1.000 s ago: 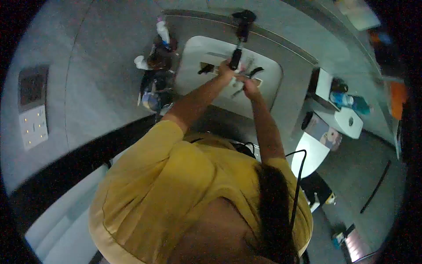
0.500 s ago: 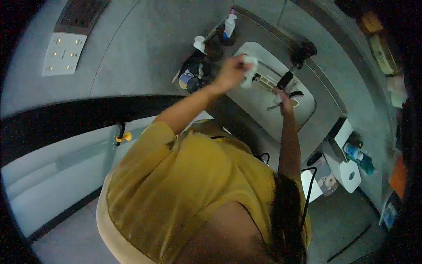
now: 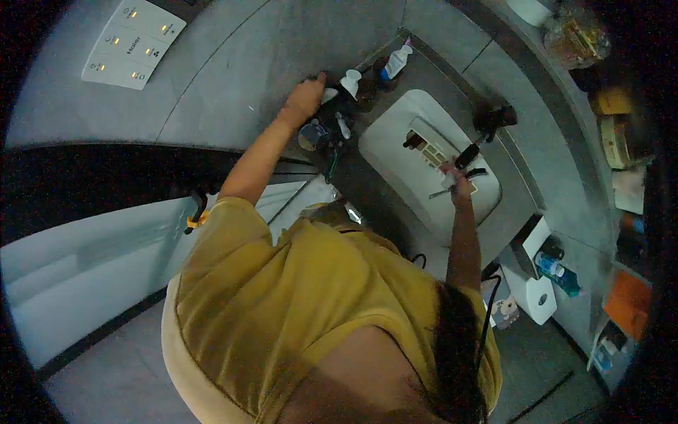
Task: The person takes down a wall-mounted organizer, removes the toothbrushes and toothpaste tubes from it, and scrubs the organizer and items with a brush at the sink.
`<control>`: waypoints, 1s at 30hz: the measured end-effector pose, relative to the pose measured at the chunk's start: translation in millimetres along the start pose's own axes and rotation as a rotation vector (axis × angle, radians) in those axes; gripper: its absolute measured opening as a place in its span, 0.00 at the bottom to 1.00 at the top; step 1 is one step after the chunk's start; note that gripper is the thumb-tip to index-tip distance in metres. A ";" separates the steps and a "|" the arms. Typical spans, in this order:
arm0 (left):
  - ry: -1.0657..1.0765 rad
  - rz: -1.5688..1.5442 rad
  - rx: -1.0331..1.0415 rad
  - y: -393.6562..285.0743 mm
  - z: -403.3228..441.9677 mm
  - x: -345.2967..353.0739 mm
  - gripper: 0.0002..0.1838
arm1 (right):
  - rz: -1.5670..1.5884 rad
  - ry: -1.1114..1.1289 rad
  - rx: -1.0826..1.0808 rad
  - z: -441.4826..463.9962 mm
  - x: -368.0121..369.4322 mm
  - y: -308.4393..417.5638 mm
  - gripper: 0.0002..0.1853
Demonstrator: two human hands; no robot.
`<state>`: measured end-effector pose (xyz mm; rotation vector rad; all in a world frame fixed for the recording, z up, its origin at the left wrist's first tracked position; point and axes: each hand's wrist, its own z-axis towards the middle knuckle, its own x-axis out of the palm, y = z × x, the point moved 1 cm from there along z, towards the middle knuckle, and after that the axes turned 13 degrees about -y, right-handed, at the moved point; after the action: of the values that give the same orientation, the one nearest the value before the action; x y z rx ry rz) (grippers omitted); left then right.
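Observation:
My left hand (image 3: 306, 97) is over the dark caddy of bottles and cups at the sink's back left corner, near the wall. Its fingers are bent and a small white thing (image 3: 330, 96) shows beside them; what it is I cannot make out. Over the white sink (image 3: 385, 138), my right hand (image 3: 460, 185) is closed on a pale tray (image 3: 428, 150) with several small compartments. A thin pale strip and a dark curved piece stick out near its fingers. The black faucet (image 3: 467, 155) reaches over beside the tray.
A white pump bottle (image 3: 351, 82) and a white-and-blue tube (image 3: 397, 62) stand along the back. Below the left hand is a round jar (image 3: 313, 136). To the right are a blue bottle (image 3: 549, 265) and a white box (image 3: 533, 290). A control panel (image 3: 134, 44) is on the wall.
My left hand has moved away from the tray, leftward to the wall beside the caddy, and the crumpled white thing is gone from above the sink. My right hand stays on the tray.

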<state>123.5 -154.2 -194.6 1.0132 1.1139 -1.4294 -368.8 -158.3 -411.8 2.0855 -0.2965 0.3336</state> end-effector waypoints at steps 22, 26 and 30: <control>0.261 0.190 -0.137 5.5 -61.2 34.4 0.09 | 0.111 0.057 -0.010 14.2 -0.9 -10.6 0.32; 0.154 0.191 -0.060 6.7 -64.2 45.0 0.09 | -0.031 0.089 -0.051 -22.7 42.9 27.7 0.42; 0.146 0.178 -0.166 2.7 -64.9 49.6 0.08 | 0.114 0.115 0.046 9.2 1.1 -8.2 0.45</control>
<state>121.6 -101.7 -257.2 1.0821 1.1948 -1.1173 -363.9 -162.2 -422.5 2.0896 -0.3421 0.5315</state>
